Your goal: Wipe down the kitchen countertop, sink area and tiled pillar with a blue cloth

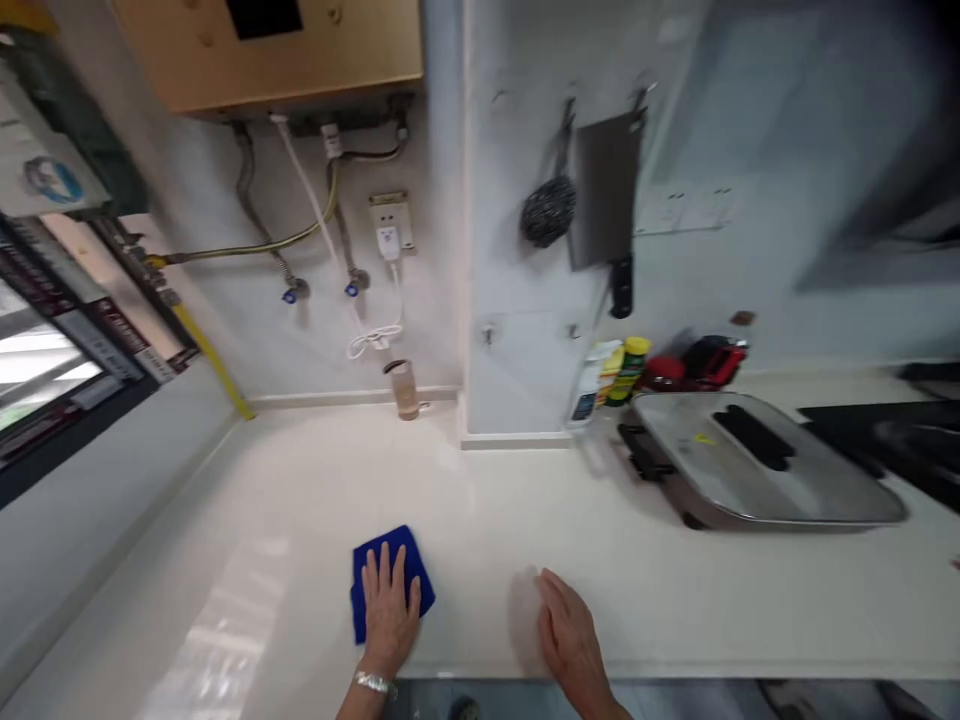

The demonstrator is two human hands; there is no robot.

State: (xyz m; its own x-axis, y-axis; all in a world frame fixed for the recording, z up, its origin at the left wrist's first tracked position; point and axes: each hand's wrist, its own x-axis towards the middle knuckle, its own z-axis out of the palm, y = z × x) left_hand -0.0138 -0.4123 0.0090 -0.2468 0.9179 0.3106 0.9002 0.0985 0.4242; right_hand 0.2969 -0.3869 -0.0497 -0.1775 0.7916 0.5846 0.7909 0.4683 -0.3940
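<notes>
Your left hand (388, 618) lies palm down on the blue cloth (412, 553), fingers spread and pointing away from you, the thumb out to the right; the cloth shows past your fingertips and along both sides of the hand, flat on the white counter (480, 530). A silvery bracelet (375, 684) circles the wrist just behind that hand. Your right hand (574, 640) is well apart to the right of the cloth, near the counter's front edge, its fingers close together and loosely curved, with nothing seen in them; you cannot tell from this view whether it touches the surface. A shadow falls just left of it. Ahead and to the right of your right hand sits the lidded pan (705, 480), with bottles (600, 385) behind its left end. Farther ahead, above the counter, the cleaver (606, 190) and the scrubber (549, 211) hang on the wall, the scrubber to the left. Beyond your left hand, slightly to its right, a small glass (405, 390) stands near the wall, and the socket (390, 215) with a white plug is above it.
</notes>
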